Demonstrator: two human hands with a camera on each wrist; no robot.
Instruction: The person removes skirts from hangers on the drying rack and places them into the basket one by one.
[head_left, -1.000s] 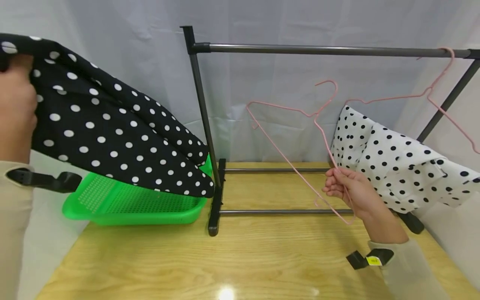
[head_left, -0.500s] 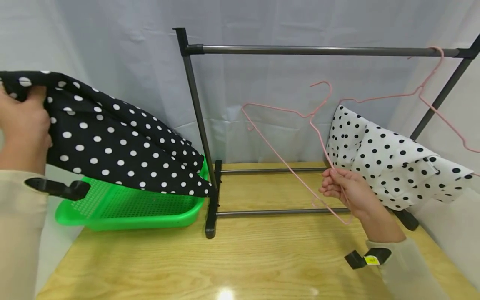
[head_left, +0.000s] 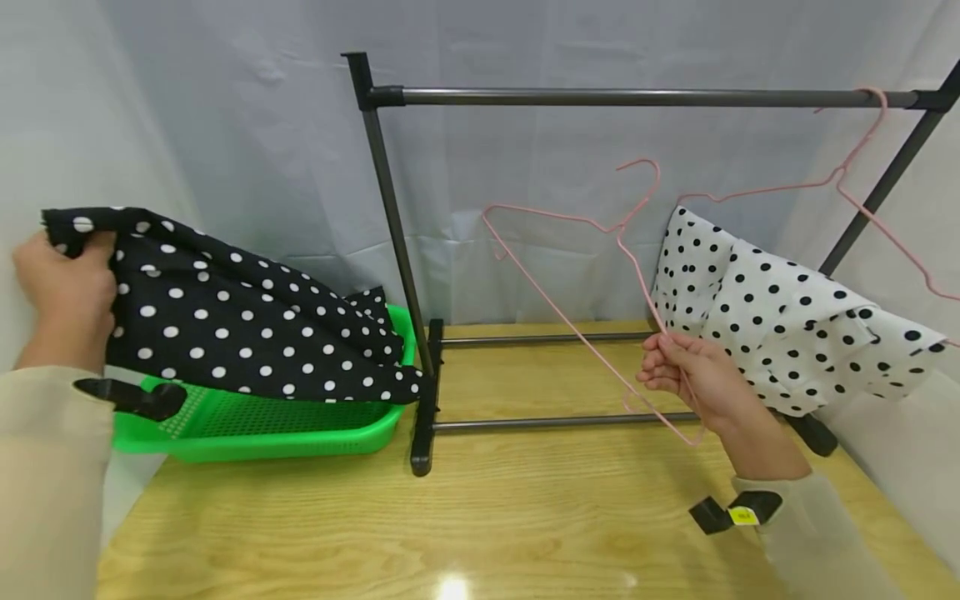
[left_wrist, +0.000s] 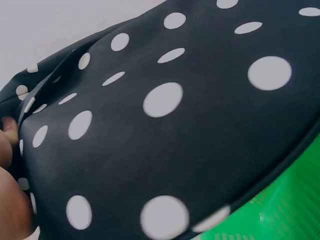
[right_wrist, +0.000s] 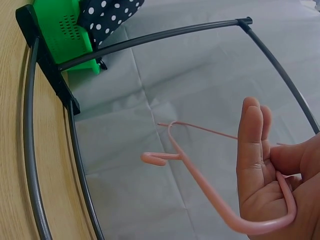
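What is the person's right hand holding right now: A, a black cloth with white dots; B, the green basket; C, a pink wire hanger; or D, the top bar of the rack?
C: the right hand pinches the pink wire hanger by its lower corner in front of the rack, while the left hand grips the black dotted cloth over the green basket.
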